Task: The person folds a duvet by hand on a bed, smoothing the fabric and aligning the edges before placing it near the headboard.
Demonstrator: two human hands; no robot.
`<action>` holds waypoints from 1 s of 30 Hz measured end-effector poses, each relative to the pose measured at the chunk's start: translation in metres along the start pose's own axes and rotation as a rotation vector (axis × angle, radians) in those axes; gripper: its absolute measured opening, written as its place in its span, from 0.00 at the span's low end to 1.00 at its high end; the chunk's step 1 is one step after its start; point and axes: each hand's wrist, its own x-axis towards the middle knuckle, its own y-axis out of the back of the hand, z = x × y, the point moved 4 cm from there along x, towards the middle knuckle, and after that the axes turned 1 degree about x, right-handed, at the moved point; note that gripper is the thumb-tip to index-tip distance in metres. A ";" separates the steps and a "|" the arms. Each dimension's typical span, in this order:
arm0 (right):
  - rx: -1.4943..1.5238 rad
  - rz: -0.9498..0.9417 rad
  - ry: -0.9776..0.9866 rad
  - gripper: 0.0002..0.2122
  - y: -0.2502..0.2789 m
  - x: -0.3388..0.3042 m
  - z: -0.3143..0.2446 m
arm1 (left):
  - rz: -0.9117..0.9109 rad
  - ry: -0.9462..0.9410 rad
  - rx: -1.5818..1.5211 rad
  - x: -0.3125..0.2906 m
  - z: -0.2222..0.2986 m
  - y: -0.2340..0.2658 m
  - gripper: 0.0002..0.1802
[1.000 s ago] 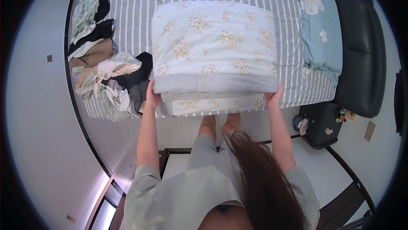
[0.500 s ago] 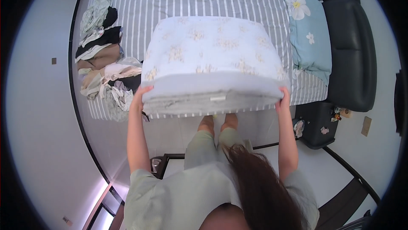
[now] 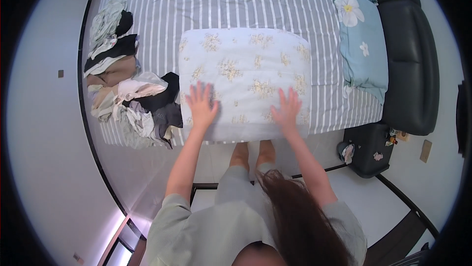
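A folded quilt (image 3: pixel 236 64), white with beige flower clusters, lies on the striped bed near its front edge. Over its left front part, my left hand (image 3: pixel 201 108) is spread with the fingers apart. My right hand (image 3: pixel 286 112) is over the right front part, fingers likewise spread and a little blurred. Neither hand holds anything. Whether the palms press on the cloth or hover just above it, I cannot tell. The quilt's layered front side is hidden from this angle.
A heap of crumpled clothes (image 3: pixel 142 89) covers the bed's left side, close to the quilt. At the right lie blue-green flowered pillows (image 3: pixel 361 64) against a black headboard (image 3: pixel 413 69). A black nightstand (image 3: pixel 368 150) stands beside the bed's front right corner.
Both hands have let go of the quilt's front corners and moved inward over its top. The quilt, lifted and tilted before, now lies flat on the bed.
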 end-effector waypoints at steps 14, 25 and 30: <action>0.186 0.030 -0.053 0.25 -0.039 0.054 0.070 | -0.104 -0.033 0.377 -0.001 -0.044 -0.067 0.32; 1.272 -0.155 -0.919 0.28 -0.106 0.210 0.195 | 0.016 -0.295 0.046 0.165 0.078 -0.078 0.26; 0.830 -0.064 -0.693 0.28 -0.094 0.236 0.179 | -0.173 -0.412 -0.145 0.234 0.136 -0.129 0.19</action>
